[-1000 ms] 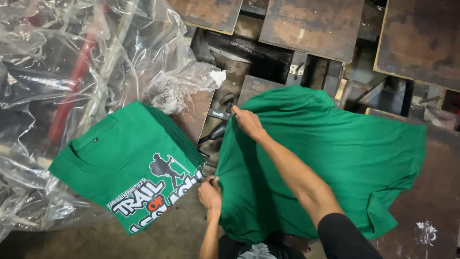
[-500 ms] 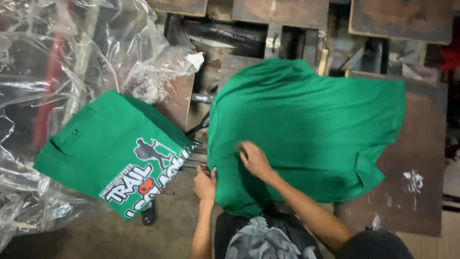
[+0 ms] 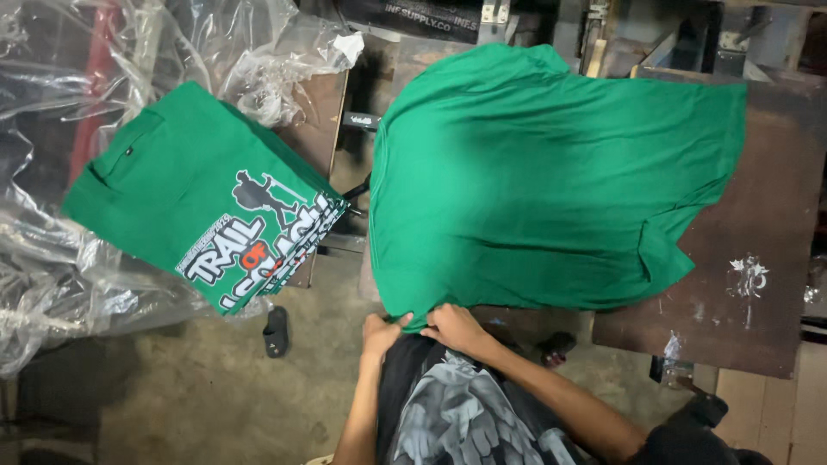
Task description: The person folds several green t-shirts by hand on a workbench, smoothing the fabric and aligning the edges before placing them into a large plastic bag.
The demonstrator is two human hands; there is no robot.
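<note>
Plastic sheeting (image 3: 52, 258) and the stack of printed green shirts (image 3: 198, 207) sit unchanged at left, while the left hand (image 3: 382, 331) and right hand (image 3: 454, 327), earlier further apart, now both pinch the near hem of the plain green shirt (image 3: 551, 181) spread over the board (image 3: 758, 293).

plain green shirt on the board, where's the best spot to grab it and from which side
Grip the plain green shirt at its near hem, coming from the person's side. That edge hangs free off the board's near end, where the left hand and right hand already pinch it. The rest lies flat on the printing board, with no fold to grasp.
</note>
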